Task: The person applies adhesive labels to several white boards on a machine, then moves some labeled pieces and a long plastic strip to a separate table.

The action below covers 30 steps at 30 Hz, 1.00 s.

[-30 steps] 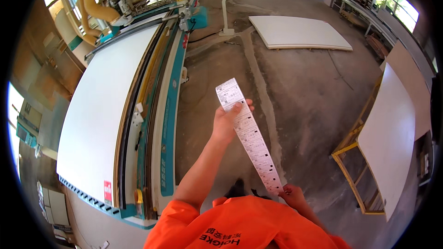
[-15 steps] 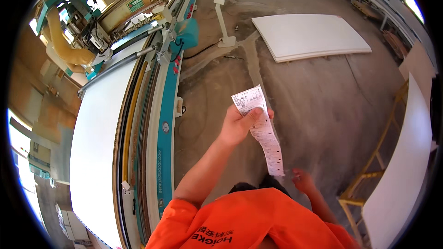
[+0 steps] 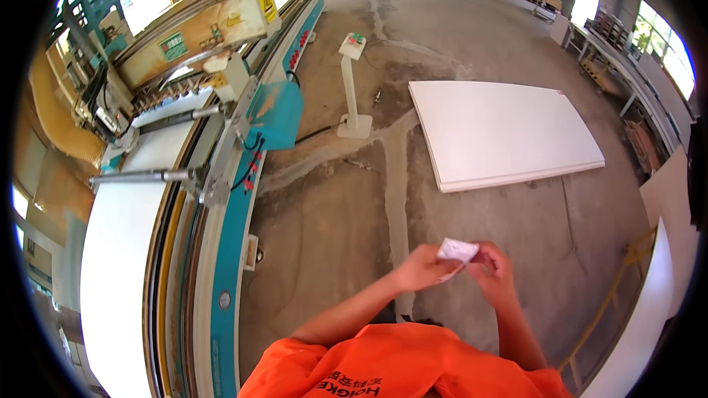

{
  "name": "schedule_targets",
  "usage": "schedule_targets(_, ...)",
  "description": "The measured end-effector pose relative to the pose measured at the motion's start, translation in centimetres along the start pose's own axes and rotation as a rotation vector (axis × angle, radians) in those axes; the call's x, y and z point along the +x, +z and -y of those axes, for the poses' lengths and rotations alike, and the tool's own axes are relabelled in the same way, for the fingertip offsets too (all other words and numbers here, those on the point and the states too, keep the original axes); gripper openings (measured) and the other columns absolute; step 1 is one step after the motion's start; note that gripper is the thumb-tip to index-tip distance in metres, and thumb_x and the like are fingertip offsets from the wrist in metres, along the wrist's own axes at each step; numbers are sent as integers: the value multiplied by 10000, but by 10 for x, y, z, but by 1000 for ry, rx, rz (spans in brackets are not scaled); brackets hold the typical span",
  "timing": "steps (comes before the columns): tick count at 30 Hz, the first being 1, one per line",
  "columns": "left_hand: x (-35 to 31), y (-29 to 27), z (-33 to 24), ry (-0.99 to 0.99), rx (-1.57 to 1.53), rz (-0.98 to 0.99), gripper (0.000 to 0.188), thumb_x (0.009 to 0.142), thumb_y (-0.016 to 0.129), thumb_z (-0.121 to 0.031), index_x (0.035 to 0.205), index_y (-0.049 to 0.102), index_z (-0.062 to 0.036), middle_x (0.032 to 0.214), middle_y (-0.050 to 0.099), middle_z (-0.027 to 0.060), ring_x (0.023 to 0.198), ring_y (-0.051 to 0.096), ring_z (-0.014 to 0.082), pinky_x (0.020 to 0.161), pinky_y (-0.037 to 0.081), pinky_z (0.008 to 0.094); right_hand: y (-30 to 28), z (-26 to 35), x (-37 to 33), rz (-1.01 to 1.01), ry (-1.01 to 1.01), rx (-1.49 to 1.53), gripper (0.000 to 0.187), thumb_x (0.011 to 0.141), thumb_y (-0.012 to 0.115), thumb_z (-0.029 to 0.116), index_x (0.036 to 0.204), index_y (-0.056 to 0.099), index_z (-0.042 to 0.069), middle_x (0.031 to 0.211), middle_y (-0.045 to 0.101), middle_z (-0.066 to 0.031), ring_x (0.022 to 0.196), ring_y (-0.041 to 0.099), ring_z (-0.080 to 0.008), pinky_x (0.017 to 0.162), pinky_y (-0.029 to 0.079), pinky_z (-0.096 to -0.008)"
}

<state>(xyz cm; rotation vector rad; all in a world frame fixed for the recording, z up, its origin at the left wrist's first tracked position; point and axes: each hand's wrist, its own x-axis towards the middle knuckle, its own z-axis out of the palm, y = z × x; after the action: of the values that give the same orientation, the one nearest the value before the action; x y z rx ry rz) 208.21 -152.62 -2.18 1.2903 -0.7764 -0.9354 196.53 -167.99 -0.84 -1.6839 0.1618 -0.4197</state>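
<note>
In front of my orange shirt, both hands meet at a strip of printed white paper labels (image 3: 458, 250). My left hand (image 3: 420, 268) is closed on its left side. My right hand (image 3: 492, 271) has curled fingers pinching the strip's right edge. Only a short upper part of the paper shows, tilted between the hands. Its lower length is mostly hidden behind my fingers, and I cannot tell whether it is folded.
On the left runs a long panel-cutting machine (image 3: 225, 273) with a white board (image 3: 122, 265) on its bed. A pedestal control post (image 3: 349, 92) stands ahead. White panels (image 3: 509, 133) lie stacked on the floor at right. A yellow rack (image 3: 612, 302) holds another panel nearby.
My right hand has come up from beside my body to the paper. My left hand has shifted right and lower in view, and the long hanging strip no longer shows. The view has tilted up.
</note>
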Motion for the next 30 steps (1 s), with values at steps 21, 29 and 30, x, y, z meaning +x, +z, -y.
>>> schedule_targets(21,532,-364,-36,-87,85,-236,187,854,592,-134,979,615,4,713,591,0,642,513,46,553,434,233,-109,-166,694,267,148,159,28,775,588,-21,797,582,-37,934,611,-108,828,562,-133,753,464,-272)
schedule_targets(29,755,-544,-69,1,-64,-355,229,864,564,-194,825,600,29,667,585,21,610,531,70,554,451,253,-117,-221,952,73,-73,-156,134,734,585,-39,864,574,-13,969,598,-109,890,576,-170,765,481,-280)
schedule_targets(30,785,-561,-74,15,-58,-353,230,861,562,-192,807,597,29,653,580,27,601,531,75,549,451,259,-119,-218,979,46,-72,-214,151,720,586,-40,868,576,-11,974,597,-115,901,575,-180,765,480,-284)
